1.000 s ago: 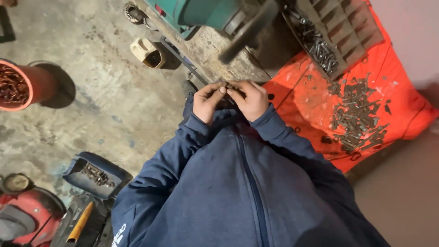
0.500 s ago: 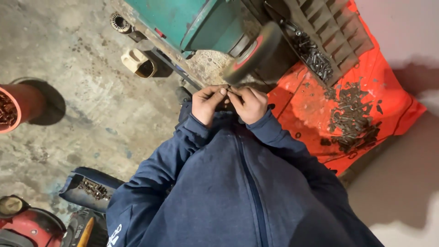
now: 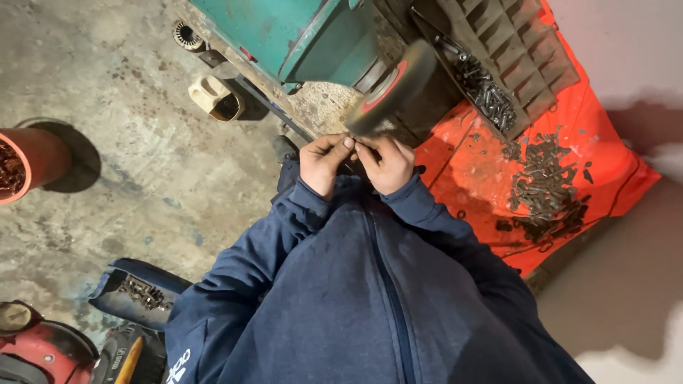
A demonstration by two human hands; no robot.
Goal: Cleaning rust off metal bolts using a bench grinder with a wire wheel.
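A small metal piece point(image 3: 351, 144), mostly hidden, is pinched between the fingertips of the left hand point(image 3: 321, 162) and right hand point(image 3: 386, 162), held up against the near rim of the spinning wheel point(image 3: 390, 88), with bare concrete floor point(image 3: 142, 156) open to the left.

Lighting dim and even, cool overhead cast, with a soft shadow beside the red bucket point(image 3: 28, 160) on the concrete floor point(image 3: 128, 128), mild glare on the orange tarp point(image 3: 583, 156), the spinning wheel point(image 3: 391, 89) motion-blurred, and slight softness and stretching at frame edges.
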